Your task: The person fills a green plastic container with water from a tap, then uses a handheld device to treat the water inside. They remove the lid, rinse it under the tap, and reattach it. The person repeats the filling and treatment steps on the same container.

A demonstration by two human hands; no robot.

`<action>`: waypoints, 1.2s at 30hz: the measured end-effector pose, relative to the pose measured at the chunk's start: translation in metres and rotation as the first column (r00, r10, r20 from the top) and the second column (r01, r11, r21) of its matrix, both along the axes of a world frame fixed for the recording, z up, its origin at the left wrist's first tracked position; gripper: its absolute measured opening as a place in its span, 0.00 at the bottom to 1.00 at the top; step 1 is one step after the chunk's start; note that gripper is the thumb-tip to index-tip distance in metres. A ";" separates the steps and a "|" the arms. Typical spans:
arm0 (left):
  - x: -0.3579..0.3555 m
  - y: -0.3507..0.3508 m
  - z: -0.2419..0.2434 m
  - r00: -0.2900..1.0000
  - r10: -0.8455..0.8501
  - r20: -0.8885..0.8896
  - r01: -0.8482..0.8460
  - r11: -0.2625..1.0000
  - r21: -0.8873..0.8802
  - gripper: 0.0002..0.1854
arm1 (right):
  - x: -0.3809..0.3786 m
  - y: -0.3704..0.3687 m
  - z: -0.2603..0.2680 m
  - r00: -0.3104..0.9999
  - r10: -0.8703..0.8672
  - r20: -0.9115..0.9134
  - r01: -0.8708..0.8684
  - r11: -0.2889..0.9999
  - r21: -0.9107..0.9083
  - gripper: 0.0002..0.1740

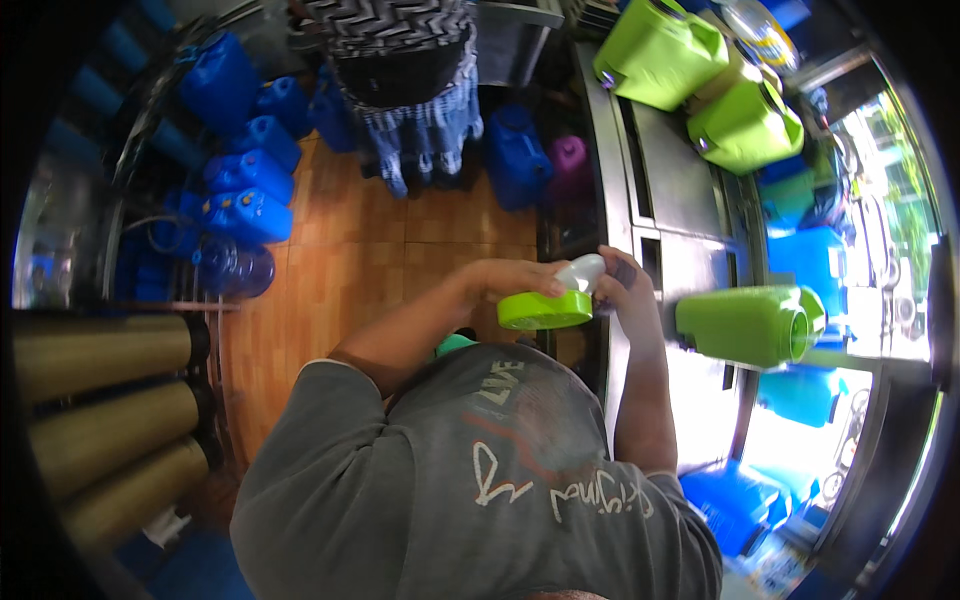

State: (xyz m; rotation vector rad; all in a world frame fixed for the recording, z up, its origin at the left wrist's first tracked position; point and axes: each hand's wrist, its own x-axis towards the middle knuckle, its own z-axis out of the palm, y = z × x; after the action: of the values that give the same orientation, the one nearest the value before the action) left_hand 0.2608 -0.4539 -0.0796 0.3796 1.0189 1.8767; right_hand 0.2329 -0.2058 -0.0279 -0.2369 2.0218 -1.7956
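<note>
Both my hands meet in front of my torso, at the edge of the metal counter. My left hand (521,277) grips a round lime-green screw cap (545,310), with its thumb on the rim. Rising from behind the cap is a glossy white rounded object (581,273), its kind unclear. My right hand (624,283) holds this white object from the other side, fingers bent around it; part of that grip is blurred. To the right, a lime-green plastic water container (739,322) lies on the counter with its round mouth uncovered, facing right.
More lime-green containers (660,56) stand on the metal counter (675,169). Blue jugs (247,214) and a round blue water bottle (236,266) line the left side. Another person (420,97) stands ahead on the tiled floor (345,225), beside a blue container (517,157). Large tan cylinders (112,420) lie at lower left.
</note>
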 end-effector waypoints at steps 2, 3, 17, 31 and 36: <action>0.005 -0.008 0.000 0.998 0.000 0.069 -0.005 0.997 0.080 0.49 | 0.002 -0.004 0.002 0.998 0.055 -0.021 -0.055 0.998 0.028 0.20; 0.006 -0.013 -0.001 0.993 0.016 0.118 -0.023 0.998 0.063 0.48 | 0.003 -0.005 0.001 0.998 0.063 -0.007 -0.063 0.998 0.009 0.18; -0.001 0.010 -0.041 0.931 -0.039 0.363 -0.108 0.921 0.375 0.68 | -0.006 0.016 -0.028 0.996 -0.020 0.092 0.033 0.990 -0.140 0.14; -0.069 0.131 -0.021 0.949 -0.161 0.272 0.100 0.969 0.227 0.54 | -0.005 0.129 0.017 0.991 -0.004 -0.137 0.041 0.964 0.263 0.44; -0.091 0.194 -0.022 0.951 -0.207 0.229 0.165 0.968 0.190 0.60 | -0.018 0.195 0.025 0.996 -0.083 -0.039 0.090 0.966 0.243 0.45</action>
State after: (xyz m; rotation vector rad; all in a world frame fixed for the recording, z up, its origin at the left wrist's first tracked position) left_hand 0.1694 -0.2597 -0.1014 0.3183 0.6363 1.7904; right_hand 0.2151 -0.0107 -0.0029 -0.1010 2.2800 -1.5788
